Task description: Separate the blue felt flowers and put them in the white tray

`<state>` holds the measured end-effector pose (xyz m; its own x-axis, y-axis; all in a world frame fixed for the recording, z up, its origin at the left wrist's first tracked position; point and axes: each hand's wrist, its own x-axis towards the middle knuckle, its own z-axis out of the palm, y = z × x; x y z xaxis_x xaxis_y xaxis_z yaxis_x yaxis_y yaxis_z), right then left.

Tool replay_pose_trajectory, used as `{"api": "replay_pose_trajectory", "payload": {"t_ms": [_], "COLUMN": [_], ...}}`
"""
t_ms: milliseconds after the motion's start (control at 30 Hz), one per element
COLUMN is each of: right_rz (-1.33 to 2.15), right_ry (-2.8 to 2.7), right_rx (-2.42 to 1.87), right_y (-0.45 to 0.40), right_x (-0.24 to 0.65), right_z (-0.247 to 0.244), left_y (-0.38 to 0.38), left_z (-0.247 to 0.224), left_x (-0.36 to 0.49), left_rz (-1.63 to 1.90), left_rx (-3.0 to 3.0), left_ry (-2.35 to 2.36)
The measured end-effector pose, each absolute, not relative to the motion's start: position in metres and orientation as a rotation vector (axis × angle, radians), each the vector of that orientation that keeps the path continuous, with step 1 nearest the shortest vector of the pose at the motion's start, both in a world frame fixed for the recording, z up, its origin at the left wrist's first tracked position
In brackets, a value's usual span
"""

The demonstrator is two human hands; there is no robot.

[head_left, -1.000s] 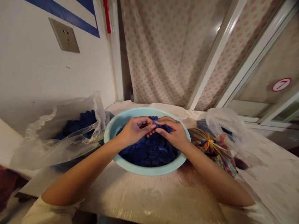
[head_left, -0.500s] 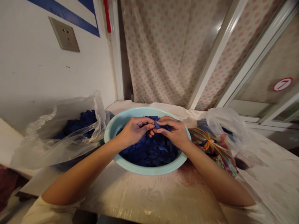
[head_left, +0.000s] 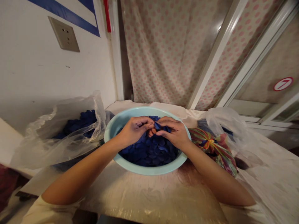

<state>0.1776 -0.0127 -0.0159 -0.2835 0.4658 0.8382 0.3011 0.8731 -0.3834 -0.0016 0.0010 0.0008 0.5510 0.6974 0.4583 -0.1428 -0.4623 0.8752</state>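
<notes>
A light blue oval basin (head_left: 149, 171) stands on the table, with a heap of dark blue, petal-like pieces (head_left: 149, 152) inside. Above the heap, my left hand (head_left: 137, 129) and my right hand (head_left: 173, 129) meet fingertip to fingertip. Between them is one small blue piece (head_left: 157, 125), pinched by the fingers of both hands. The fingers partly cover it, so its full shape is hidden.
Left of the basin lies an open clear plastic bag (head_left: 58, 155) holding more blue pieces (head_left: 81, 123). On the right are a multicoloured tied cloth bundle (head_left: 215, 144) and another clear bag (head_left: 230, 121). A dotted curtain (head_left: 161, 53) hangs behind the table (head_left: 149, 199).
The small blue piece has turned slightly between the fingertips, and my right thumb has shifted a little. Both arms and the basin stay in place.
</notes>
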Motion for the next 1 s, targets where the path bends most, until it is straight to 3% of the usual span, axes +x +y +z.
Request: {"api": "replay_pose_trajectory", "payload": {"t_ms": [300, 700, 1000], "right_rz": [0.308, 0.430, 0.006], "right_ry": [-1.853, -1.257, -1.636], "right_rx": [-0.694, -1.041, -0.860], "right_y": [-0.017, 0.019, -0.010], "right_x": [0.175, 0.197, 0.183], "right_z": [-0.011, -0.026, -0.016], "left_y": [-0.001, 0.001, 0.001], "left_z": [0.001, 0.001, 0.003], "left_x": [0.002, -0.002, 0.000], "left_rz": [1.042, 1.177, 1.126], "left_rx": [1.875, 1.816, 1.841], "left_ry": [0.576, 0.558, 0.645]}}
